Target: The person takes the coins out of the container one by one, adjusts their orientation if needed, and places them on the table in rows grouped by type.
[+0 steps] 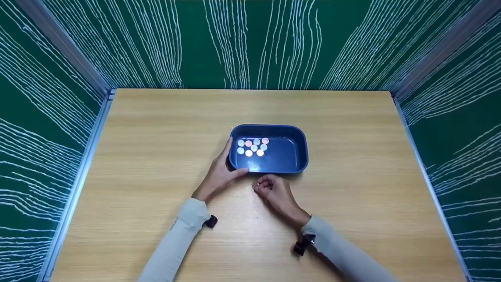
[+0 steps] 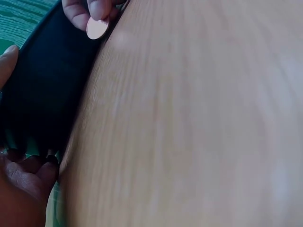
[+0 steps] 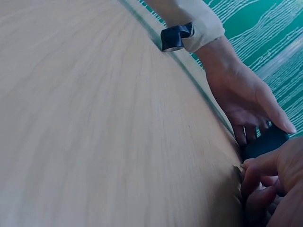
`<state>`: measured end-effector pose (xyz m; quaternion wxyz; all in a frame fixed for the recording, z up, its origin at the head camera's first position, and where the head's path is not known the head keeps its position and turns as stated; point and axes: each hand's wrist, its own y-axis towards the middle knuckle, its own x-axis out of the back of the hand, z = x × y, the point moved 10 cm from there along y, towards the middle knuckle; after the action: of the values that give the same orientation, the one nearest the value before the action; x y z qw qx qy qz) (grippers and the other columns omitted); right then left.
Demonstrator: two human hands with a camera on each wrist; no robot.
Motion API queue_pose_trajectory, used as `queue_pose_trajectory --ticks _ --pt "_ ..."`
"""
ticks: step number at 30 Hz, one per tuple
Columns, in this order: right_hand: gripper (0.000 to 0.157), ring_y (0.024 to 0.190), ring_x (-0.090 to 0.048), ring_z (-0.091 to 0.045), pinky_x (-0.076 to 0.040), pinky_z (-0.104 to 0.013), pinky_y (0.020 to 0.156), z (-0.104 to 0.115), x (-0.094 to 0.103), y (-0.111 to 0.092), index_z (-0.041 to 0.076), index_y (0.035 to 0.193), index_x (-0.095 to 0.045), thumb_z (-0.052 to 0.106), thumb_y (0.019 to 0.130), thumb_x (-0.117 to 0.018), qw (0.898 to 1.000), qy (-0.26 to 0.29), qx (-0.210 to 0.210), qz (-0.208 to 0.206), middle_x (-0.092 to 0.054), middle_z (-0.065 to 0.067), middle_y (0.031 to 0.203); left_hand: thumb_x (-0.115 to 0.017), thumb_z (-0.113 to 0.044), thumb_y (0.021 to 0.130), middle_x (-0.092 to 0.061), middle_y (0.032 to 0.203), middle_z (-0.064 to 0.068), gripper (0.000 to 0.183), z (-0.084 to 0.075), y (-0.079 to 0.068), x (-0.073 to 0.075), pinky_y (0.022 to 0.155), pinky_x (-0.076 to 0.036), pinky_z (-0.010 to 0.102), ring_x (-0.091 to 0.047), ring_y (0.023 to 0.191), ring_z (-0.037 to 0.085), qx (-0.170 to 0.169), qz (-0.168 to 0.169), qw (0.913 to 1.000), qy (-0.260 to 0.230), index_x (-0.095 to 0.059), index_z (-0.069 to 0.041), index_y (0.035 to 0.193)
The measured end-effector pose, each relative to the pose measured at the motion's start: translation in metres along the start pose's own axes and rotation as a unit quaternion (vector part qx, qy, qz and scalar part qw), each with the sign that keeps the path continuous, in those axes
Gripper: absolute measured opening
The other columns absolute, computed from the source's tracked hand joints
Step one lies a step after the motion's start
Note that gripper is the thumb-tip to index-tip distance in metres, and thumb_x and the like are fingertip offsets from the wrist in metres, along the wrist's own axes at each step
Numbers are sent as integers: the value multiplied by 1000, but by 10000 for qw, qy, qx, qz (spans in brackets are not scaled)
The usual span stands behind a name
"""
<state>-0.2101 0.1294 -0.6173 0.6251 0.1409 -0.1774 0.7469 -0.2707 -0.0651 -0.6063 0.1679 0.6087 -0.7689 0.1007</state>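
Note:
A dark blue rectangular tray (image 1: 287, 152) stands on the table, with several copper and silver-looking coins (image 1: 254, 148) lying flat on the left part of its floor. My left hand (image 1: 219, 172) holds the tray by its near left corner, thumb at the front rim and fingers along the left wall. Just in front of the tray, my right hand (image 1: 278, 194) pinches a copper coin (image 2: 97, 28) between thumb and fingers. That coin faces the left wrist camera, with the tray's dark side wall (image 2: 47, 80) behind it.
The pale wooden table (image 1: 164, 125) reaches out on all sides of the tray. Green panels with white wavy lines (image 1: 195, 47) enclose it at the back, left and right. Small black devices (image 1: 211, 221) are worn at both wrists, over light sleeves.

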Motion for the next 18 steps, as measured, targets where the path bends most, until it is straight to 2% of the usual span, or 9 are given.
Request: queue_pose_trajectory --ticks 9,14,18 --pt "9 80 -69 -10 -58 -26 74 14 -4 1 8 100 -80 5 94 -85 9950 -856 449 -258 -77 2 88 -92 -34 92 -22 182 12 117 -2 -1 -1 133 -25 52 -29 165 36 -30 -31 10000 61 -15 -19 179" --pt "8 76 -69 -9 -55 -27 70 22 -7 2 9 98 -82 10 93 -87 9889 -1221 723 -430 -77 3 83 -92 -38 92 -24 181 14 118 -5 -1 1 133 -26 51 -31 164 35 -252 -86 9996 137 -15 -15 178" --pt "9 76 -70 -10 -54 -29 69 24 -7 2 8 100 -82 11 93 -88 9874 -1290 816 -415 -77 3 82 -92 -40 91 -26 180 15 119 -6 -1 1 133 -27 50 -32 163 34 -355 -124 9992 169 -16 -13 178"
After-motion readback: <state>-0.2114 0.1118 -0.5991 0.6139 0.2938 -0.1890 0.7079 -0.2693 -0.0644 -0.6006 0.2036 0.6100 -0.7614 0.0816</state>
